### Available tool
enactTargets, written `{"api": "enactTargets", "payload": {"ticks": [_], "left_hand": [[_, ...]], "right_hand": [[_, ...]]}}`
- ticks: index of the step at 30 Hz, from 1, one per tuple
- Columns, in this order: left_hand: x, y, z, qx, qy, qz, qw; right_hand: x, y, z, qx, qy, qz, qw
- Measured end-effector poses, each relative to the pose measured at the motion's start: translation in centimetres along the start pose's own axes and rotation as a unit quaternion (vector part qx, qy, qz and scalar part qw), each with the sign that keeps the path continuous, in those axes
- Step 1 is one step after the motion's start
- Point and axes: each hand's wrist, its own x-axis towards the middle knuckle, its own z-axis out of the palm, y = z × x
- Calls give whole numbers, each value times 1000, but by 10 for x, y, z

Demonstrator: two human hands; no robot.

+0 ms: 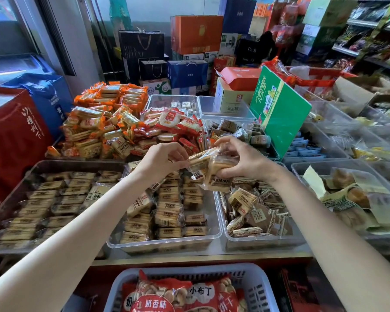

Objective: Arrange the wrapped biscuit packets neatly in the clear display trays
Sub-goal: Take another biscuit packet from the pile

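My right hand (241, 158) grips a bundle of wrapped biscuit packets (218, 174) above the middle clear display tray (212, 238). My left hand (164, 158) pinches the left end of one packet (197, 164) in that bundle. Below, the tray holds rows of the same tan packets (169, 212), some upright, some tilted. A bare strip of tray floor shows along its right side.
A metal tray (77, 164) of similar packets lies at left, a clear tray of brown-wrapped sweets (252, 212) at right. Orange and red packets (113, 124) are piled behind. A green carton (279, 109) leans at back right. A basket of red bags (189, 291) sits below the counter.
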Motion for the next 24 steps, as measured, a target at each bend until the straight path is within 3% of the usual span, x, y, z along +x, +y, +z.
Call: {"api": "enactTargets", "payload": {"ticks": [4, 8, 14, 20, 24], "left_hand": [[-1, -7, 4, -14, -12, -26, 999], [4, 0, -7, 11, -116, -48, 992], [6, 27, 3, -5, -150, 0, 989], [9, 30, 22, -113, -90, -12, 989], [7, 21, 17, -176, -60, -38, 982]], "right_hand": [[1, -1, 7, 55, 19, -23, 998], [2, 2, 11, 111, 63, -26, 991], [5, -4, 11, 121, 84, -48, 988], [6, -6, 21, 181, 126, -70, 973], [8, -10, 20, 198, 94, -85, 972]]}}
